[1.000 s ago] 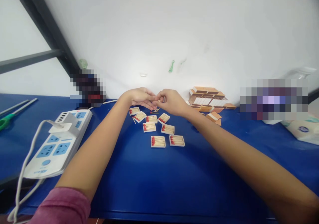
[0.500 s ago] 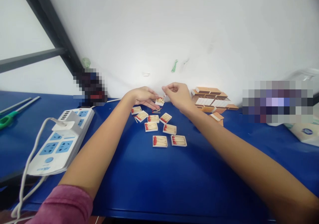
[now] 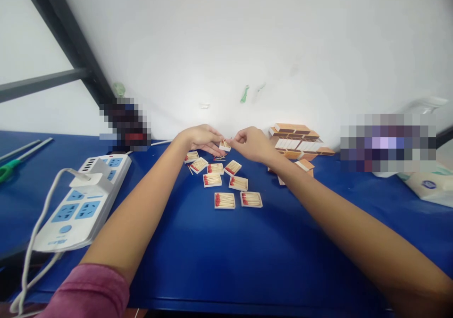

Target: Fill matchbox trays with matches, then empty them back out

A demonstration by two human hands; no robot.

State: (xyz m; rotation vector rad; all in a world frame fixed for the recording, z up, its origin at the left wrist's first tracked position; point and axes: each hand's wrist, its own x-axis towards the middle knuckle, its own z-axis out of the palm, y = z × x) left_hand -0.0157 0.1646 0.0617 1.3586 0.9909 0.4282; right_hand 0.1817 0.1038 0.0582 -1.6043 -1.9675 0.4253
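Observation:
My left hand point(image 3: 200, 138) holds a small open matchbox tray point(image 3: 224, 145) of red-tipped matches just above the blue table point(image 3: 226, 256), near the wall. My right hand point(image 3: 252, 144) is pinched shut at the tray's right edge, on something too small to make out, perhaps a match. Below the hands lie several open trays filled with matches point(image 3: 224, 200), set in loose rows. A few loose matches point(image 3: 219, 157) lie under the held tray.
A stack of orange matchbox sleeves point(image 3: 297, 141) stands to the right by the wall. A white and blue power strip point(image 3: 81, 205) with a plugged-in adapter and cable lies at left. Green-handled scissors point(image 3: 9, 169) lie far left. A white packet point(image 3: 430, 186) lies far right.
My right hand lifted away from the left hand, then came back down to the tray. The tray in my left hand is now in view.

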